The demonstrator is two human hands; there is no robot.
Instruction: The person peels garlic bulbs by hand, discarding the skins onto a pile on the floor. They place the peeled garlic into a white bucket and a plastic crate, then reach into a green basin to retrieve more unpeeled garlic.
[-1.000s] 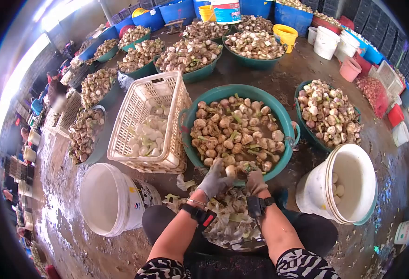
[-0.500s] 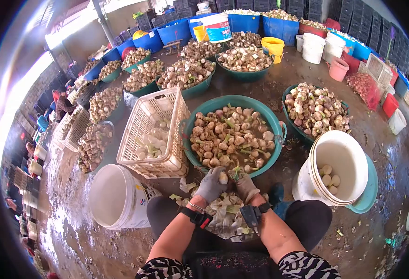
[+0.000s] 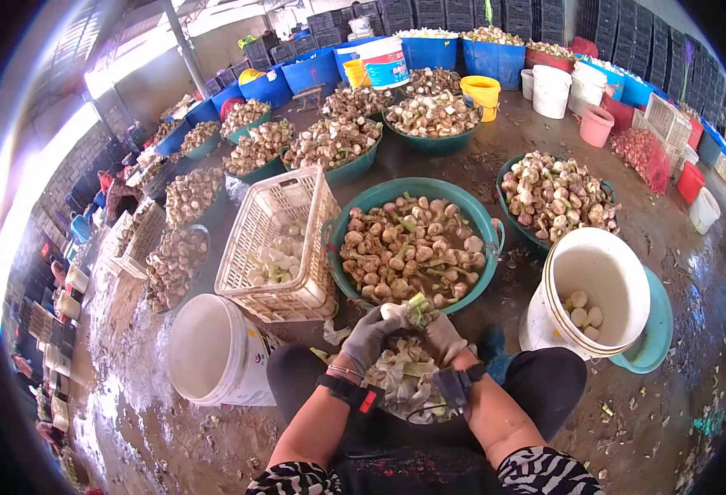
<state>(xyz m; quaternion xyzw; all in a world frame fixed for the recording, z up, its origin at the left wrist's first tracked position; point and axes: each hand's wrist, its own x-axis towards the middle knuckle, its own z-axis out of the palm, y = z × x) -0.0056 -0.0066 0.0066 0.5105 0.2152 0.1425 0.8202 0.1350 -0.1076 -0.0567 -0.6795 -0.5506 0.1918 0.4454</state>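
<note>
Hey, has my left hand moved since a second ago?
Yes: judged against the green basin, your left hand has drawn back toward you, off the basin's near edge.

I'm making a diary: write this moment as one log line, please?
left hand: gloved, holding pale bulb | right hand: gloved, at green stalk | green tub: brown bulbs, beyond hands | near right bucket: whitish bulbs inside

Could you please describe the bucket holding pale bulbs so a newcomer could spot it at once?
Find the large green tub of brownish bulbs in front of the person. Nearer and to its right, by the right knee, is the white bucket. Unlike the bucket by the left knee, where none show, it has several pale bulbs inside.
</note>
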